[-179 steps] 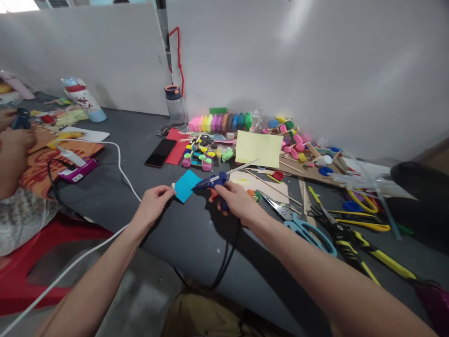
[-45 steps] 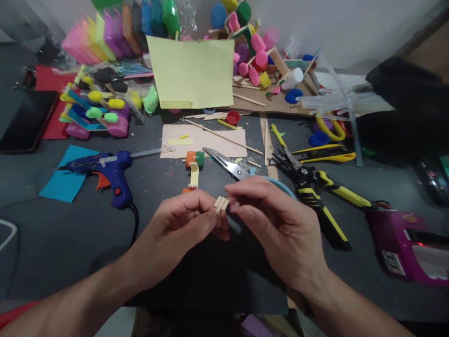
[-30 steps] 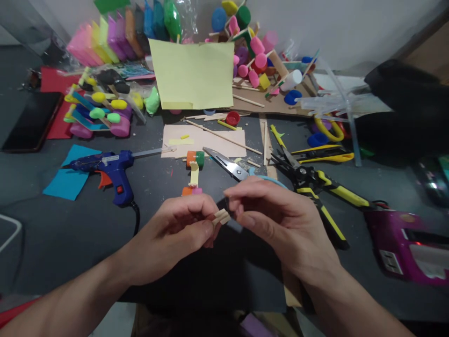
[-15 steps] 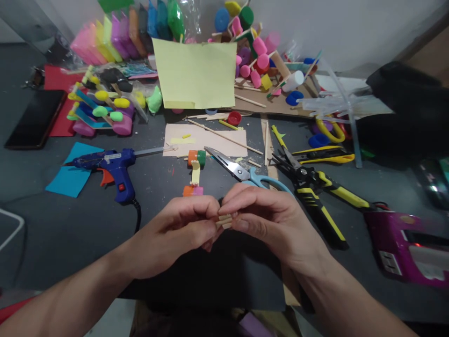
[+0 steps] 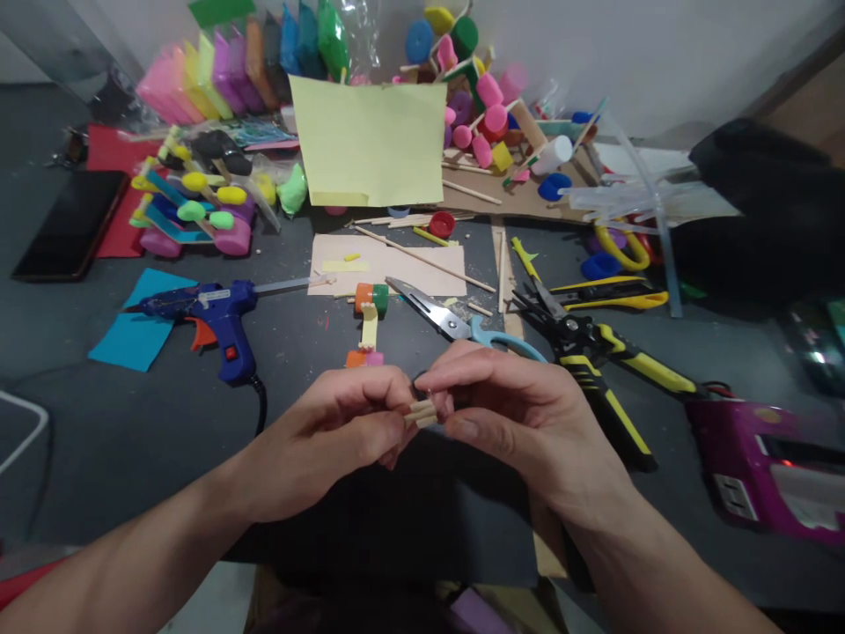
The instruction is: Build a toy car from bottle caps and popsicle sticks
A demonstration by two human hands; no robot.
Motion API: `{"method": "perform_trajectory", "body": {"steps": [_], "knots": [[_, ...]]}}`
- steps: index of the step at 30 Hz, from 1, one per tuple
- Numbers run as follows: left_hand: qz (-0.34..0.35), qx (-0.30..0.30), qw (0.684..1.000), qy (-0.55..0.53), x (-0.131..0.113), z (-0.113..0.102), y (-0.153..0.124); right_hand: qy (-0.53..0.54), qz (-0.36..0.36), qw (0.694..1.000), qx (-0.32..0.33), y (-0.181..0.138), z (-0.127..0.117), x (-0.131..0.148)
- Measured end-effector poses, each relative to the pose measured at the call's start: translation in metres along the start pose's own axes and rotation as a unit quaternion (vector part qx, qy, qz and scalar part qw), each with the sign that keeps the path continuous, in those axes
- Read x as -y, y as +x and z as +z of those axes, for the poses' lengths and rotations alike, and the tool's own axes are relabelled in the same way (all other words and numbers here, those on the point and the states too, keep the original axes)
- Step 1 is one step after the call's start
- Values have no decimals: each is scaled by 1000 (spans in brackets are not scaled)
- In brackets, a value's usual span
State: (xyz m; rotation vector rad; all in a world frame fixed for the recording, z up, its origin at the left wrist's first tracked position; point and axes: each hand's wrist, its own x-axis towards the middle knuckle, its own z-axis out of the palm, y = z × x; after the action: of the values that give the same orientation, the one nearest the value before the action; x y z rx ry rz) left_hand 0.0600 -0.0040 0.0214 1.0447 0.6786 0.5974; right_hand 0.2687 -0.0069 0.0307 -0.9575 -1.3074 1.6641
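Observation:
Both my hands meet above the near edge of the dark table. My left hand [image 5: 336,436] pinches a small bundle of short pale wooden sticks [image 5: 421,412] by one end. My right hand [image 5: 521,423] has its fingertips closed on the bundle's other end. Just beyond the hands lies a small piece made of orange, green, pink and yellow foam [image 5: 368,328]. A blue hot glue gun [image 5: 211,310] rests on the table to the left, beside a blue paper square [image 5: 138,330].
Blue-handled scissors [image 5: 455,324] and yellow-black pliers [image 5: 594,352] lie right of centre. A yellow sheet [image 5: 370,141], a tan card [image 5: 386,264], foam pieces, coloured clay packs [image 5: 217,66], a phone [image 5: 69,224] and a purple device [image 5: 766,467] crowd the table.
Six seconds ago my right hand held the glue gun over the blue paper; it now lies on the table. Over the last second my hands stayed together, turning the stick bundle slightly.

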Motion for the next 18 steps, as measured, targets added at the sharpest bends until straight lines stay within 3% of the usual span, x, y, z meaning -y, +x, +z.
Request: {"method": "perform_trajectory", "body": {"steps": [7,14,18], "knots": [[-2,-30,991,132,-9,1,-4,-3,-44,987,-153,2,-3,-8],[89,-40,958,269,-13,2,-8,-133,-46,971,-192,-2,1,8],[121,-32,933,336,-16,1,-5,-154,-12,978,-143,-4,1,11]]}}
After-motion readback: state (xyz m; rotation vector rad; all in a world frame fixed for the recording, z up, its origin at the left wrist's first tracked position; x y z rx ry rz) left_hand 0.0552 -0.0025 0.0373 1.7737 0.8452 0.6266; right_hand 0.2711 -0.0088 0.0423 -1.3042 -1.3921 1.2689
